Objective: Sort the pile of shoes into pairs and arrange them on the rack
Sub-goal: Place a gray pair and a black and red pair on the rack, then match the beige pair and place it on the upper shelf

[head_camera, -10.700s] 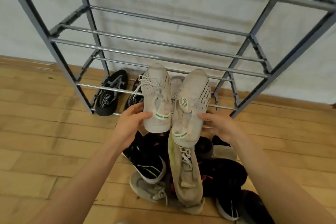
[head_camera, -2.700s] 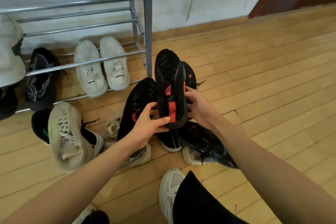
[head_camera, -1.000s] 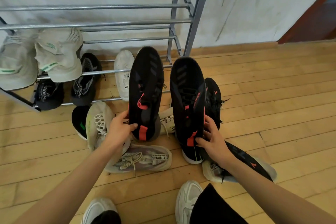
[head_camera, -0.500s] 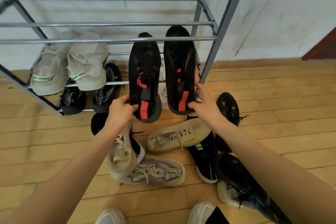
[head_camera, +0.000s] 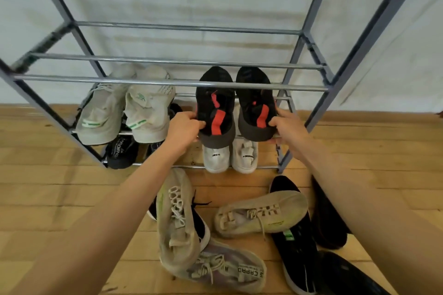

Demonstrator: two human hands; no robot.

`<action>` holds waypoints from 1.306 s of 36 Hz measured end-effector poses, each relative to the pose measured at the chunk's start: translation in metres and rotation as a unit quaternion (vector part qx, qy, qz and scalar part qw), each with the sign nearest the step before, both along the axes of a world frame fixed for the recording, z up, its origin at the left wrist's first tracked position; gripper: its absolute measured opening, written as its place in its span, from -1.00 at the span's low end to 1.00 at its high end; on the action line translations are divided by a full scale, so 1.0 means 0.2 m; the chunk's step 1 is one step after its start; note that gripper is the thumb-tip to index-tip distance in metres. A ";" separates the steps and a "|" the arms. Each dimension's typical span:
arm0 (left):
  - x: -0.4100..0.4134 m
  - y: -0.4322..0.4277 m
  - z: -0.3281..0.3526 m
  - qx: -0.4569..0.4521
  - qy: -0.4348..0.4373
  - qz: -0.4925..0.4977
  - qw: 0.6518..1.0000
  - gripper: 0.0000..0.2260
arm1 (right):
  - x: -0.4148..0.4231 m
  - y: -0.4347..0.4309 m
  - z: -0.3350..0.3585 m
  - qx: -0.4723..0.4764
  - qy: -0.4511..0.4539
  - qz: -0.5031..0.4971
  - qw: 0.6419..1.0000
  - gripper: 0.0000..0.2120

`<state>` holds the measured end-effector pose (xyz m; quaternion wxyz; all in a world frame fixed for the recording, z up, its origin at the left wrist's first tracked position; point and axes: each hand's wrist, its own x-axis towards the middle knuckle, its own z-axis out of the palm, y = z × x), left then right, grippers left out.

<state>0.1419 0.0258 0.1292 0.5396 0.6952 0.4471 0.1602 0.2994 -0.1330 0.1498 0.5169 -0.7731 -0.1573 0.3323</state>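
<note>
Two black shoes with red heel tabs lie side by side on the second shelf of the grey metal rack (head_camera: 167, 82), toes toward the wall. My left hand (head_camera: 184, 130) grips the heel of the left black shoe (head_camera: 214, 108). My right hand (head_camera: 288, 128) grips the heel of the right black shoe (head_camera: 256, 105). A white pair with green stripes (head_camera: 127, 108) sits to their left on the same shelf. On the bottom shelf rest a white pair (head_camera: 230, 155) and a black pair (head_camera: 122, 151).
Loose shoes lie on the wooden floor in front of the rack: two beige sneakers (head_camera: 179, 220) (head_camera: 261, 215), a grey sneaker (head_camera: 230, 268), and several black shoes (head_camera: 297, 244) at the right. A white wall stands behind the rack. The upper shelf bars hold nothing.
Both hands have pushed the black pair forward onto the second shelf, beneath the upper bar. The view has tilted up and moved closer to the rack.
</note>
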 end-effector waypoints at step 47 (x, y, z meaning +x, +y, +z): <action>-0.93 -0.59 -0.51 -0.117 0.190 0.065 0.973 -0.40 | -0.64 -0.44 -0.67 -0.229 0.211 -0.015 0.950 -0.69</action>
